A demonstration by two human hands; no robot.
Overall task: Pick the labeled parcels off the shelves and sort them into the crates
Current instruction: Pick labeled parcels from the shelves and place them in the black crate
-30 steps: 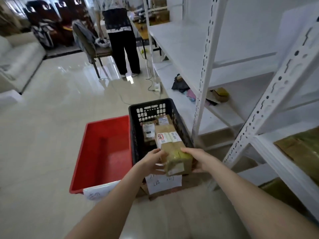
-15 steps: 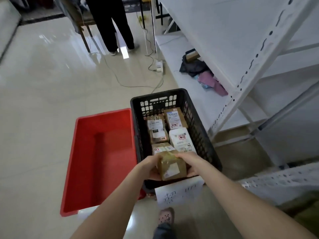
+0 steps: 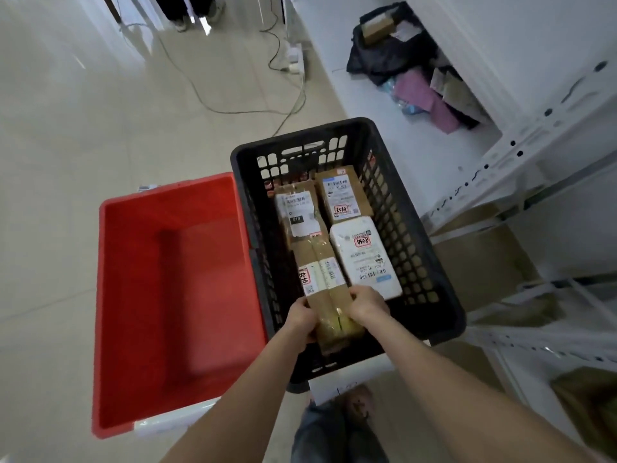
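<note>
Both hands grip one long brown parcel [image 3: 320, 275] inside the black crate [image 3: 430, 262]: left hand [image 3: 300, 317] curled round its near-left edge, right hand [image 3: 365, 305] round its near-right edge. The red crate [image 3: 120, 295] sits just left.

A red crate [image 3: 130, 295] and a black crate [image 3: 404, 235] are seen set side by side on a pale tiled floor [image 3: 60, 145] — the black one just beside a white shelf [image 3: 400, 138]. A cable [image 3: 213, 106] is trailed across the tiles to a power strip [image 3: 295, 61]. On the lowest board, a dark bundle [image 3: 384, 58] and pink cloth [image 3: 430, 101] are heaped together.
</note>
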